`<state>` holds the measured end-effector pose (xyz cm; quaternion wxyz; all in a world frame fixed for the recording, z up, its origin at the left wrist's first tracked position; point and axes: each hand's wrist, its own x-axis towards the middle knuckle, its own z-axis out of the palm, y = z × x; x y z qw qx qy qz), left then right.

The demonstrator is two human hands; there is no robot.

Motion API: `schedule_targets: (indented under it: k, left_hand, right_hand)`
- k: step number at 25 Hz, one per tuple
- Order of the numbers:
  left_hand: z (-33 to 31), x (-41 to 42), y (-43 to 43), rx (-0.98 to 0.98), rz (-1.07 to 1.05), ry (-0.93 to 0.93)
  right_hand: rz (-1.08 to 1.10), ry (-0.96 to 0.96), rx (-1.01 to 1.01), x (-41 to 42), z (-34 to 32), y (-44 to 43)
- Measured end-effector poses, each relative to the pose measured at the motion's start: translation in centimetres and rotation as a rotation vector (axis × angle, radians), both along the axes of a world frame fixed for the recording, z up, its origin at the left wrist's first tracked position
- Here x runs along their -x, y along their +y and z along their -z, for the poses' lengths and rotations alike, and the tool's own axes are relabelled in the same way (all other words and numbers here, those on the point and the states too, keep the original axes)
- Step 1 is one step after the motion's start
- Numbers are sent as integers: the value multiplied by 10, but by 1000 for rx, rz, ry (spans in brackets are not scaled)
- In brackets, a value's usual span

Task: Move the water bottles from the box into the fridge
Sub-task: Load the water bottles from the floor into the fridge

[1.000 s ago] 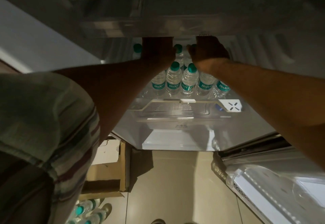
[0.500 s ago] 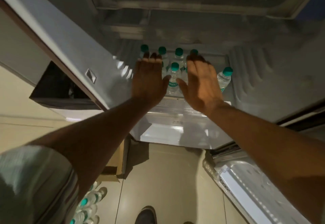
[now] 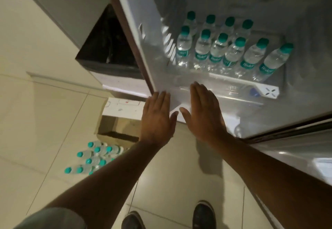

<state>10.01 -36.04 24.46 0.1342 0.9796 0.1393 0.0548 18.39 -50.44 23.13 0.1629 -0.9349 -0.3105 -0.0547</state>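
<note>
Several clear water bottles with green caps [image 3: 218,51] stand in rows on a shelf [image 3: 233,79] inside the open fridge. My left hand [image 3: 157,119] and my right hand [image 3: 204,115] hover flat and empty, fingers spread, below the shelf's front edge. A cardboard box [image 3: 118,119] sits on the floor at the fridge's lower left corner, partly hidden behind my left hand. More green-capped bottles [image 3: 93,158] lie in a cluster on the floor beside the box.
A dark bin [image 3: 107,49] stands left of the fridge wall. The open fridge door [image 3: 305,157] extends at the right. My two shoes [image 3: 203,214] rest on the pale tiled floor [image 3: 45,121].
Both hands have come out of the fridge, away from the bottles on the shelf, and now hang empty in front of it. The view has tilted down toward the floor.
</note>
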Motion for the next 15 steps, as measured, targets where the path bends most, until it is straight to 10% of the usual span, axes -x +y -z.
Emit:
schedule_targets:
  k: [15]
  left_hand:
    - [150, 227, 101, 146, -335, 309]
  right_hand:
    - [-296, 256, 190, 186, 135, 119]
